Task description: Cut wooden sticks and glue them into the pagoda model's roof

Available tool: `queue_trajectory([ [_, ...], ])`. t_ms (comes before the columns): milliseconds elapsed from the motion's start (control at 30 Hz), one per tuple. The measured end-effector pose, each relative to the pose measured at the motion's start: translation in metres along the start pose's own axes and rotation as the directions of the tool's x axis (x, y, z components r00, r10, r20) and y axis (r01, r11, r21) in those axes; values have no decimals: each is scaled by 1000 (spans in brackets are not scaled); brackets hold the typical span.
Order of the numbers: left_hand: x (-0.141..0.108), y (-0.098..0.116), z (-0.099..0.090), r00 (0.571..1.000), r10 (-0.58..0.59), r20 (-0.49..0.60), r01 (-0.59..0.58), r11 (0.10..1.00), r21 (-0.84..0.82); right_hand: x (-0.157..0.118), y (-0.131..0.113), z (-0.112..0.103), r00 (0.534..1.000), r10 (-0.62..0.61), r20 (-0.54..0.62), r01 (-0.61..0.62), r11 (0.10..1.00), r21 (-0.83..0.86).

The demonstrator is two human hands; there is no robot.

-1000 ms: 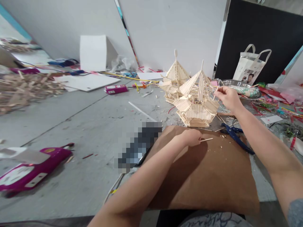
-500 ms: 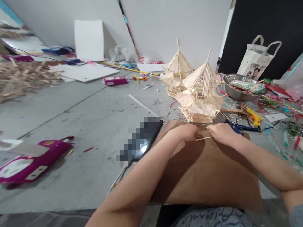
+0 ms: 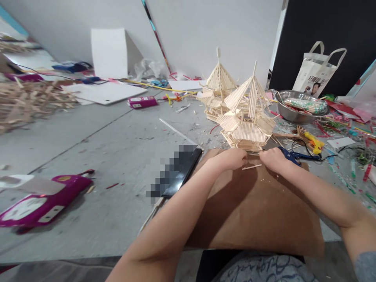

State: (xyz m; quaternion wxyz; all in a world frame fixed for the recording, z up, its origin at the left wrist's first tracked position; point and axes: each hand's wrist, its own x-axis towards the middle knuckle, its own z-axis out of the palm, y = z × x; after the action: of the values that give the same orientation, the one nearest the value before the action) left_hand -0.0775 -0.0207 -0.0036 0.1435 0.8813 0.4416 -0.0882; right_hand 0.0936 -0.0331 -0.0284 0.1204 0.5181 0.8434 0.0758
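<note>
My left hand and my right hand are close together at the far edge of a brown cardboard sheet. Both are closed, fingertips pinched on a thin wooden stick that spans the small gap between them. Just nearer to me, a second short wooden stick lies on the cardboard. Right behind my hands stands a pagoda model built of pale sticks, with a pointed roof. A similar pagoda model rises behind it, partly hidden.
A black phone lies left of the cardboard. Blue pliers and a yellow glue gun are to the right. A metal bowl holds wrapped sticks. A purple device sits at left, and a white bag stands behind the bowl.
My hands have shifted slightly, and a stick now shows spanning the gap between them. The view has moved a little. The stick on the cardboard is now clear of my right hand.
</note>
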Motion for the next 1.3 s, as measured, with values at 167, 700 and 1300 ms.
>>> queue_trajectory([
  [167, 2, 5, -2, 982, 34, -188, -76, 973, -219, -22, 21, -13, 995, 15, -100, 11, 966, 258],
  [700, 14, 16, 17, 977, -78, -200, -145, 448, -882, -24, 21, 15, 974, 223, 47, -28, -85, 996],
  [1300, 25, 46, -24, 906, -48, -420, -369, 395, -841, -11, 46, -60, 901, 369, -230, 211, 89, 973],
])
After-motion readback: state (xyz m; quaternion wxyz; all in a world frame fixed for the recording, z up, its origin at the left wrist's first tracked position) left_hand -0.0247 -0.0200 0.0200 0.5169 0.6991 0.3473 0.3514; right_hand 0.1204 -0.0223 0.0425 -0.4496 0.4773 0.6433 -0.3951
